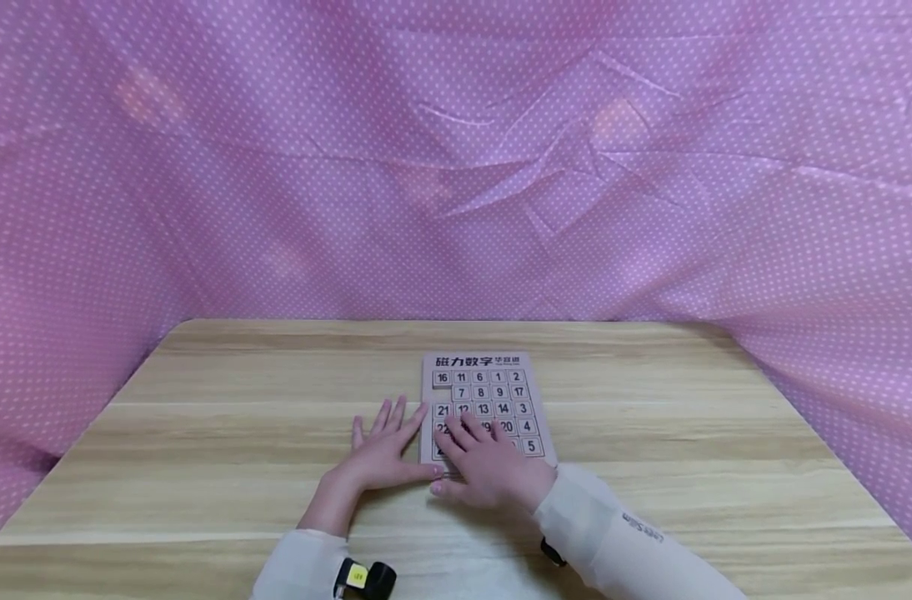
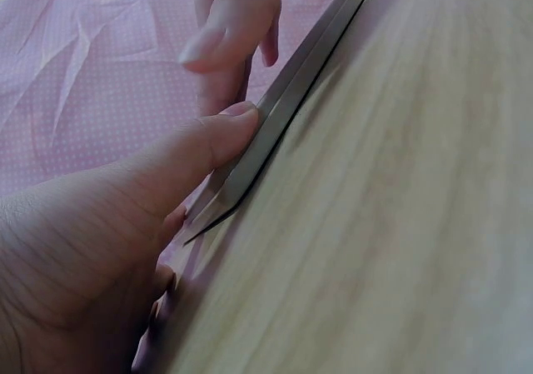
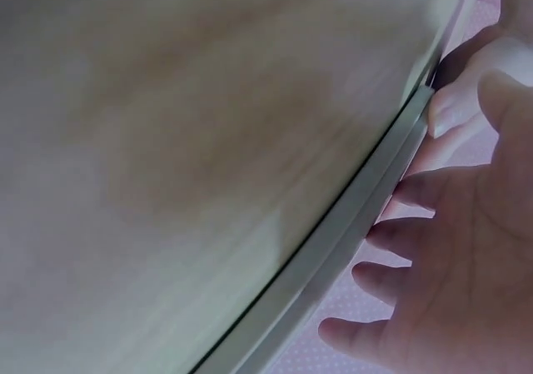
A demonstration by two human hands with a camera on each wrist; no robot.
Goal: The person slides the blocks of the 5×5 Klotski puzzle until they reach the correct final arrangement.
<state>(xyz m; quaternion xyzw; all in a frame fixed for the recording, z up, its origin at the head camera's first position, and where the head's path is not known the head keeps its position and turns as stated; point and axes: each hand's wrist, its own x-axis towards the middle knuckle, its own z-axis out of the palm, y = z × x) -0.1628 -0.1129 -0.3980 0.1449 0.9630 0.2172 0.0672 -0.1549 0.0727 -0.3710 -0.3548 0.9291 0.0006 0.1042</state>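
Note:
A grey sliding number puzzle board (image 1: 501,392) with numbered square tiles lies flat on the wooden table (image 1: 651,467). My left hand (image 1: 384,450) rests flat on the table beside the board's left edge with its fingers spread. Its thumb (image 2: 218,137) touches the board's edge (image 2: 287,99) near the front left corner. My right hand (image 1: 489,467) lies on the near rows of tiles, fingers straight and spread, hiding several tiles. In the right wrist view its fingertips (image 3: 387,232) rest against the board's rim (image 3: 350,232).
Pink dotted cloth (image 1: 456,167) hangs close behind and to both sides of the table. Bare wood stretches left and right of the board. White sleeves (image 1: 613,533) cover both forearms, and a small black and yellow device (image 1: 362,577) sits at the left wrist.

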